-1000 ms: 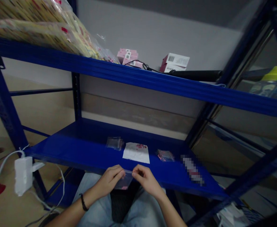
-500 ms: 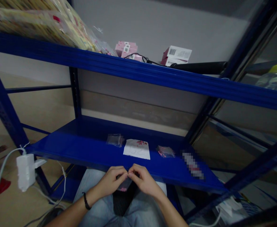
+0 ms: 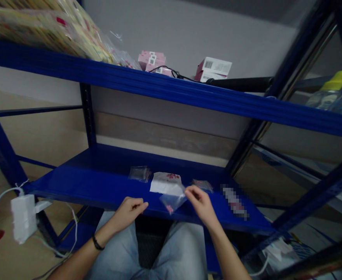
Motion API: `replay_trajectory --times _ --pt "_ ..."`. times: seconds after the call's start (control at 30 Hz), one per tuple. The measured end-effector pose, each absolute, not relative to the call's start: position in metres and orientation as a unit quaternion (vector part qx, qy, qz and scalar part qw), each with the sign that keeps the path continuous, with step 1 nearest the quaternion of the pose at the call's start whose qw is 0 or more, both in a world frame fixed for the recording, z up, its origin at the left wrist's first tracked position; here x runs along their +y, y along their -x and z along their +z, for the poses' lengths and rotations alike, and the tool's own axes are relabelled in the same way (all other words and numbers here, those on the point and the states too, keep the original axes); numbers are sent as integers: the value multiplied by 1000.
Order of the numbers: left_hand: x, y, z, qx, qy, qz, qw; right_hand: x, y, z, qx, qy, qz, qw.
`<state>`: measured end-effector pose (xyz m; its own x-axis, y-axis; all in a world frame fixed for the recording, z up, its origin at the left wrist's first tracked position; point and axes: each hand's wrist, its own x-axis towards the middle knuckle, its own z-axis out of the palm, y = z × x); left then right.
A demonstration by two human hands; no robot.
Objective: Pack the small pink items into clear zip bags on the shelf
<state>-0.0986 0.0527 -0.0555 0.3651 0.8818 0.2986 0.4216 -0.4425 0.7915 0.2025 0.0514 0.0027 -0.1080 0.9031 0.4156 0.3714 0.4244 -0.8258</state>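
Observation:
My right hand pinches one corner of a small clear plastic bag. The bag hangs tilted over the shelf's front edge, with several small pink beads gathered in its lowest corner. Over my lap, my left hand is apart from the bag; its fingers are curled, the thumb points right, and nothing shows in it. Behind the bag lies a white sheet of paper with small red-pink pieces on it. A stack of clear bags lies to its left. Partly behind my right hand are filled bags.
The blue shelf board spans in front of my knees. A higher blue beam crosses above it, with pink boxes and stuffed bags behind. A white power strip hangs at the left post. A pixelated item lies right.
My hands have parted. The right hand has moved right and forward, carrying the bag from over my lap to the shelf edge; the left has let go and shifted slightly left.

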Motion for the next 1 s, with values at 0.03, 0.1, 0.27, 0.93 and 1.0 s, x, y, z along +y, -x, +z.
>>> replay_trajectory --times 0.03,0.1,0.27,0.93,1.0 --pt "57 104 -56 454 -743 392 296 63 -220 1 -625 480 280 548" --pt "65 112 -56 490 -705 433 276 88 -255 -5 -502 505 291 639" --pt "95 121 -52 513 -655 485 269 132 -314 -27 -407 602 310 613" --pt "216 137 -37 504 -838 160 138 133 -341 -37 -568 765 -50 299" --pt "222 137 -33 507 -836 147 152 131 -317 -30 -631 703 -23 329"
